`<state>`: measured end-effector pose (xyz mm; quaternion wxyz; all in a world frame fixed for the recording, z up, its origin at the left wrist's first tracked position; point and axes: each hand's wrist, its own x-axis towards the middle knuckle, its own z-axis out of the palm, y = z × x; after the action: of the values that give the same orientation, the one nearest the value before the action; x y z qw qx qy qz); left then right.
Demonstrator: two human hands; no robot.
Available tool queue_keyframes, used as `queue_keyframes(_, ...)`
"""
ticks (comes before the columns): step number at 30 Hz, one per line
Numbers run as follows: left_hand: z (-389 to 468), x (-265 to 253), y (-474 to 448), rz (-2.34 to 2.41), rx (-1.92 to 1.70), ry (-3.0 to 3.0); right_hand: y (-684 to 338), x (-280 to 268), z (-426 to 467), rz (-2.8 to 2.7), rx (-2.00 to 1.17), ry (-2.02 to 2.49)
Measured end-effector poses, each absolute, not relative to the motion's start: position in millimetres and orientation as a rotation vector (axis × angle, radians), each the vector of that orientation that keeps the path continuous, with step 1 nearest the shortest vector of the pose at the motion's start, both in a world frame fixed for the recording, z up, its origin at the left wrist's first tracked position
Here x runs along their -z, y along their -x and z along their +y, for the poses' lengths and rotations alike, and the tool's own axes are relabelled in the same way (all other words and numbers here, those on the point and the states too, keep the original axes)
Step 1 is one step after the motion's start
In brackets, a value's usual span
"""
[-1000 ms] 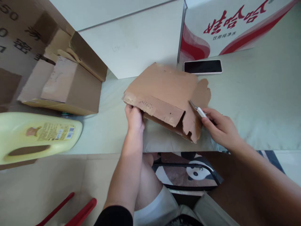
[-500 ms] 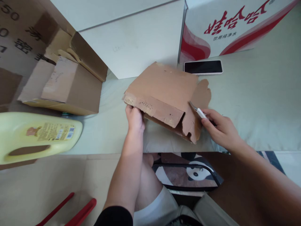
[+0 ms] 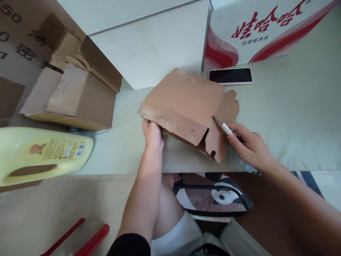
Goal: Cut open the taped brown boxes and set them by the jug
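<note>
Here we have a worn, flattish brown cardboard box (image 3: 183, 96), its right-hand flap torn ragged, tape scuffed along the near edge, tilted above the pale green covered table (image 3: 287, 121). Our left hand (image 3: 153, 135) grips its near-left edge (fingers tucked out of sight underneath), and our right hand (image 3: 249, 144) pinches a slim white-handled cutter (image 3: 226, 128), blade over the torn flap. Against a second ago, we see only small changes: the blade tip sits slightly nearer us and leftward, and the box's near-right corner has slipped a touch left.

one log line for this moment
left hand: holds cardboard | right hand: holds white-handled cutter | blade: over cardboard, contact unclear | phone: beyond cardboard
</note>
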<state>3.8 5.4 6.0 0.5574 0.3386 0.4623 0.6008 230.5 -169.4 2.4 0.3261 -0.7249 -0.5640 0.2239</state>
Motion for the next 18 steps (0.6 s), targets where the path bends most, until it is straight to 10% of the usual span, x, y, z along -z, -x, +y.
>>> queue_keyframes(18,5.0,-3.6,-1.4,1.097,-1.405,-0.841,-229.7,-4.0,-169.4,-1.467,-0.594,1.894)
